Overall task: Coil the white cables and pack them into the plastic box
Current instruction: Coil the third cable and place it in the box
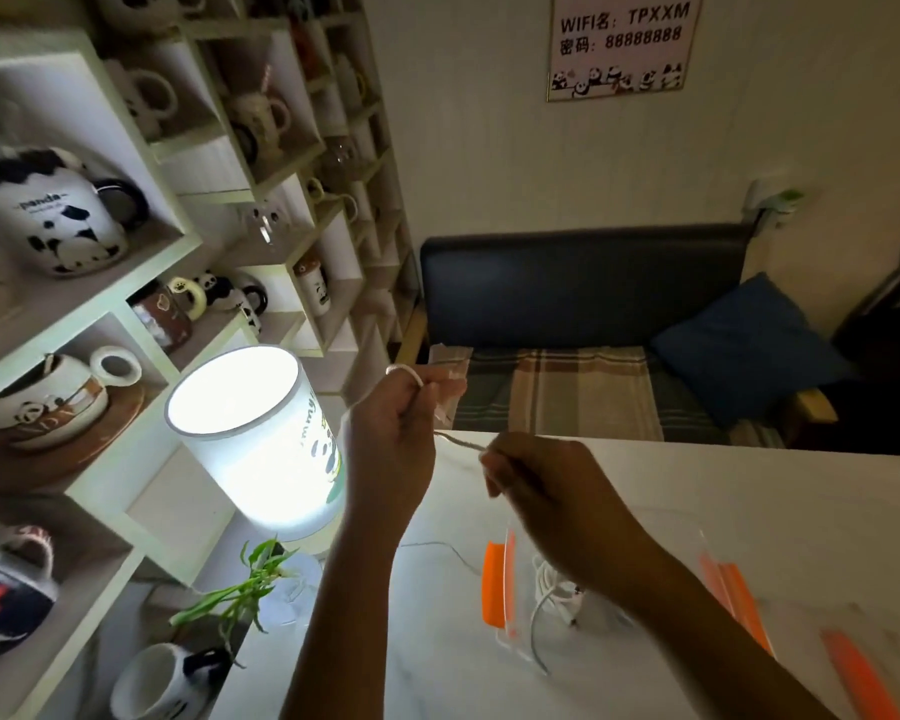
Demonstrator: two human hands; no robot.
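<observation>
My left hand (pixel 396 433) is raised above the table's far edge and grips a white cable (pixel 404 374), which loops over its fingers and runs down behind the wrist. My right hand (pixel 546 491) pinches the same cable a short way to the right; a taut stretch spans between the two hands. Below my right wrist stands the clear plastic box (pixel 513 631) with orange clasps (pixel 494 584). Another white cable (pixel 549 582) lies coiled inside it, partly hidden by my right forearm.
A lit cylindrical lamp (pixel 261 439) stands at the table's left edge, with a small green plant (pixel 245 589) and a panda mug (pixel 157 683) before it. Shelves of mugs (pixel 126 210) fill the left. A clear lid with orange clasps (pixel 853 672) lies at the right. Beyond the marble table (pixel 749 485) is a bench.
</observation>
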